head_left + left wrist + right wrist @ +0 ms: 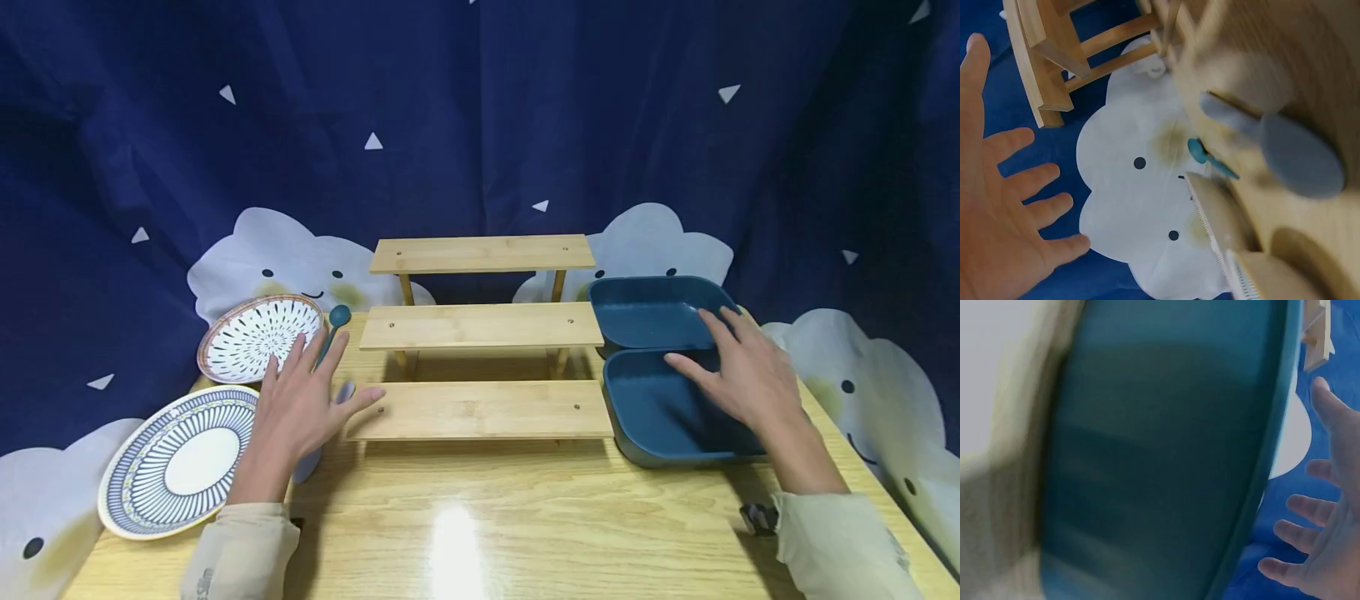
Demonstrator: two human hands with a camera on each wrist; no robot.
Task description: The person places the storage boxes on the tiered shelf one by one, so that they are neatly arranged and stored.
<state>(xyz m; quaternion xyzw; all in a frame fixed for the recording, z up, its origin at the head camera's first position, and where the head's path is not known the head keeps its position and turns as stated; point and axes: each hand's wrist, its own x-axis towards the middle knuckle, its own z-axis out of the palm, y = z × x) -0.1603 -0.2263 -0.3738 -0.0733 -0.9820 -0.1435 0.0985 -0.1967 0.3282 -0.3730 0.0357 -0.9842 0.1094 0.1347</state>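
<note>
My left hand (300,408), fingers spread and holding nothing, hovers between the plates and the wooden tiered shelf (480,410). Partly hidden under it lies a grey paddle-shaped utensil (1300,153), fuller in the left wrist view. Beyond its fingertips is a small teal spoon (340,316). A blue-and-white patterned plate (135,483) is to its left, with a brown-rimmed speckled plate (240,342) behind. My right hand (757,375) is spread, with nothing in it, over the near dark blue bin (660,408); its fingertips overlap the far dark blue bin (645,317).
The shelf's three steps, including the middle board (480,325) and top board (480,254), rise at the table's centre. A navy curtain (480,125) with white clouds hangs behind. The wooden table (540,525) stretches in front of the shelf, its right edge beyond the bins.
</note>
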